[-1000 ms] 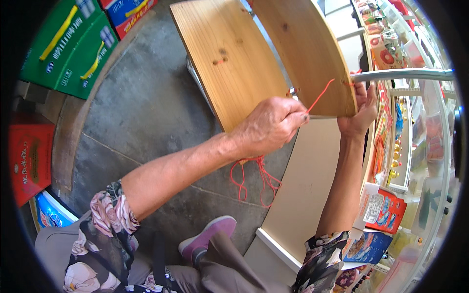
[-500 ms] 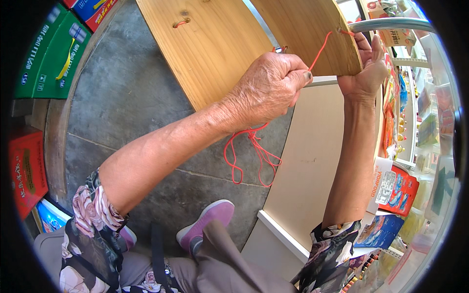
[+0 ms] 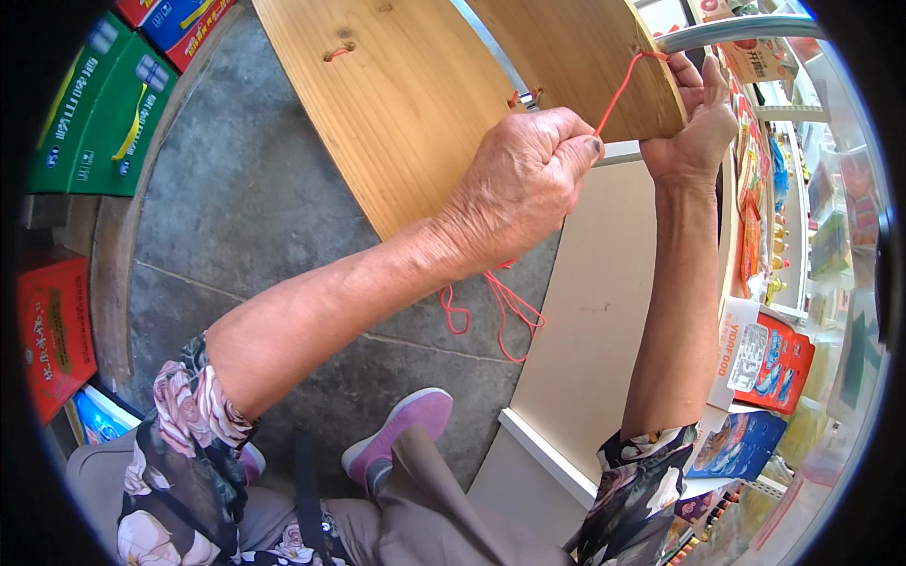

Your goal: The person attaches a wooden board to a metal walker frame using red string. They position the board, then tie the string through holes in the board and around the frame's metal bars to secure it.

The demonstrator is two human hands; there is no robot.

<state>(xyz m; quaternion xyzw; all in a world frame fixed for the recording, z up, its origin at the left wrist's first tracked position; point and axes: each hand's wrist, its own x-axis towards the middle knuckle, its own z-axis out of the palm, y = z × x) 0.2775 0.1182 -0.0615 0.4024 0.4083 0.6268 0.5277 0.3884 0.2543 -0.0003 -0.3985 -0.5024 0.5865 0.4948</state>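
Two wooden boards [image 3: 406, 113] cut off above, left hand [image 3: 519, 184] hiding red string [image 3: 618, 90]

A grey stone-slab floor [image 3: 255, 208] is seen below. Green boxes [image 3: 99, 118] and a red box [image 3: 52, 330] are set along its left edge, a pale flat board [image 3: 595, 358] is laid at its right, and a pink shoe [image 3: 401, 429] is planted on it.
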